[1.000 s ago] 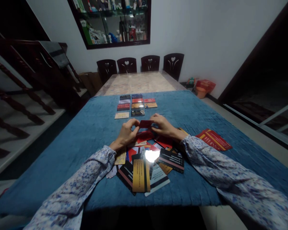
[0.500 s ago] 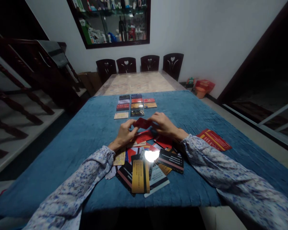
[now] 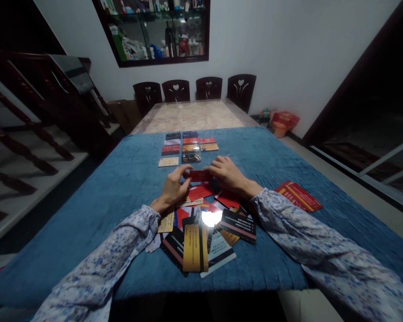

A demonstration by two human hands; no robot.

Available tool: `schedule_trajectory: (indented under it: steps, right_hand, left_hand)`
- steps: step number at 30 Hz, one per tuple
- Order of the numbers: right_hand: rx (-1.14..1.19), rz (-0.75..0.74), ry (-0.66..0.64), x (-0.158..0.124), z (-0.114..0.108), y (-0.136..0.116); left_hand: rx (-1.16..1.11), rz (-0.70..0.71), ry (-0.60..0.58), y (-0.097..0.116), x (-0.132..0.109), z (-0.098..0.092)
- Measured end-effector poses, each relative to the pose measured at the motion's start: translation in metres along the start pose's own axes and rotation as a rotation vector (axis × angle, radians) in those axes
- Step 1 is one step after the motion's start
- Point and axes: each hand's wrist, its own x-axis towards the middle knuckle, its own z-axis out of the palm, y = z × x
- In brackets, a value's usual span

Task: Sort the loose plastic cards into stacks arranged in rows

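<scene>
Between my two hands is a dark red card (image 3: pixel 200 175), held by its ends just above a loose pile. My left hand (image 3: pixel 173 185) pinches its left end, and my right hand (image 3: pixel 229 173) grips the right end. Beneath them lies a bright red card (image 3: pixel 200 192) on the heap. Closer to me the heap spreads out, with a yellow card (image 3: pixel 192 248), a black card with a pink stripe (image 3: pixel 238 224) and a pale blue-grey card (image 3: pixel 220 252). Beyond my hands, cards sit in short columns, among them a black card (image 3: pixel 191 158) and a cream card (image 3: pixel 168 162).
Several larger red cards (image 3: pixel 298 196) lie on the right of the blue cloth (image 3: pixel 117 197). Dark chairs (image 3: pixel 209 88) stand at the table's far end. A stair railing (image 3: pixel 27 120) is on the left, and an orange bin (image 3: pixel 280 129) stands by the wall.
The dark red card has turned from slanted to nearly level, its long edge now facing me. Both hands stay around it, and the view has shifted very slightly.
</scene>
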Motion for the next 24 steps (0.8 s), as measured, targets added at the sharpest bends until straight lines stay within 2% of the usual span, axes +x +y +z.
schedule_trajectory:
  steps: [11, 24]
  right_hand:
    - [-0.009, 0.100, -0.022, 0.002, 0.004, -0.008]
    - [0.025, 0.227, -0.205, 0.003, -0.002, -0.018]
  left_hand:
    - [0.098, -0.014, -0.097, -0.004, 0.002, 0.001]
    - [0.117, -0.075, -0.196, -0.008, 0.003, 0.003]
